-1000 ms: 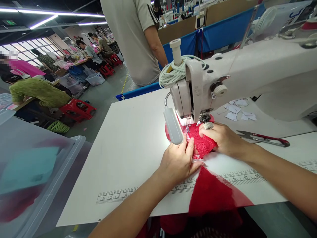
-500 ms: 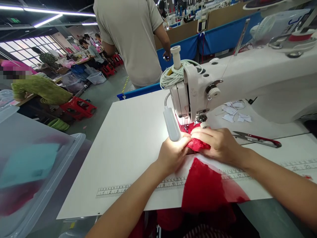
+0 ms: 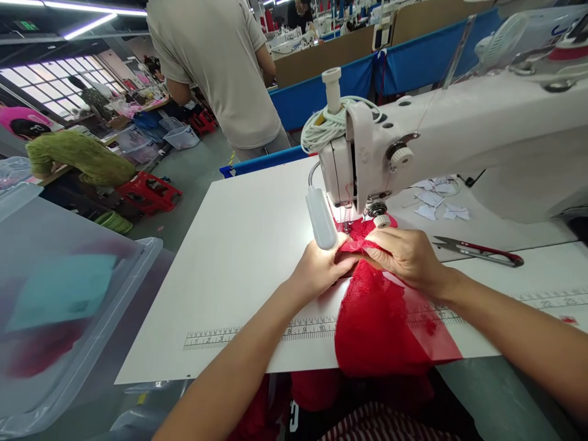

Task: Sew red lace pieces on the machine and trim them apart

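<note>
Red lace fabric [image 3: 374,318] runs from under the needle of a white sewing machine [image 3: 441,128] down over the table's front edge, with a sheer part at its right. My left hand [image 3: 321,266] pinches the fabric's edge just left of the presser foot [image 3: 346,227]. On the other side, my right hand [image 3: 407,257] grips the same fabric between thumb and fingers, close in front of the foot. A small white lamp [image 3: 321,220] shines on the stitching spot and partly covers the left fingertips.
Thread snips [image 3: 480,250] lie right of my right hand, with white fabric scraps [image 3: 432,199] behind them. A printed ruler [image 3: 298,331] crosses the white table [image 3: 229,245]. At left stands a clear plastic bin [image 3: 114,294]. A person in a beige shirt [image 3: 220,73] stands beyond the table.
My hands have drawn slightly apart, and the fabric edge between them is lifted. More red fabric shows below the hands. The standing person has shifted left in view.
</note>
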Demonstrator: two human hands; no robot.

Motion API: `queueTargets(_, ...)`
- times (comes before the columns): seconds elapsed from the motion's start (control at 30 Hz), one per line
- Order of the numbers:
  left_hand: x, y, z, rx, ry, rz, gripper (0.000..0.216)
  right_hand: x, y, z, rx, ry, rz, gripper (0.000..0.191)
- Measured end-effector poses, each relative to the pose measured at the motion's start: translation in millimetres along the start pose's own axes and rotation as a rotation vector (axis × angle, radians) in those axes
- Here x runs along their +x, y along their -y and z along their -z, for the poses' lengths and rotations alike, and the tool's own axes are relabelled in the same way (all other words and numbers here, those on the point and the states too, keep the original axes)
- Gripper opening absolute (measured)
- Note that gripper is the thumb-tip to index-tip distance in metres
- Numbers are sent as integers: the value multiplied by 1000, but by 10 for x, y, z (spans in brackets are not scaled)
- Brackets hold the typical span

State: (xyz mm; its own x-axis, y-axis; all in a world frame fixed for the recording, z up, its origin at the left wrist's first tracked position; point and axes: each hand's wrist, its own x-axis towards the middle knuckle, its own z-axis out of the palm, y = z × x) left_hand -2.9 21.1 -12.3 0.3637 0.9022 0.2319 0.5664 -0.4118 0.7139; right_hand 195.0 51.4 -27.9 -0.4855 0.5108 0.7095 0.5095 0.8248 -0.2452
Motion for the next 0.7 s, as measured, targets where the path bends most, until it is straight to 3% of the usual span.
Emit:
queueTargets(0.13,7,74,-77,103,-81,-86,19,-18,-11,4,-35,22,20,23)
queueTargets(0.3,9,75,33,123,30,-171,19,-25,12,38,-40,140,123,17)
queueTargets(0.4,3,56,38,209,73,-208,17,-23,10,57,-10,132,111,15)
queueTargets(0.5,-31,65,-39,389,2,-226,23,-22,7,70,13,162,126,20)
queueTargets(0.63,-105,105,-121,616,-96,-365,23,-31,3,82,-46,219,137,14)
queueTargets(0.7,-128,116,-126,657,-117,-426,26,-47,-14,82,-142,253,99,27)
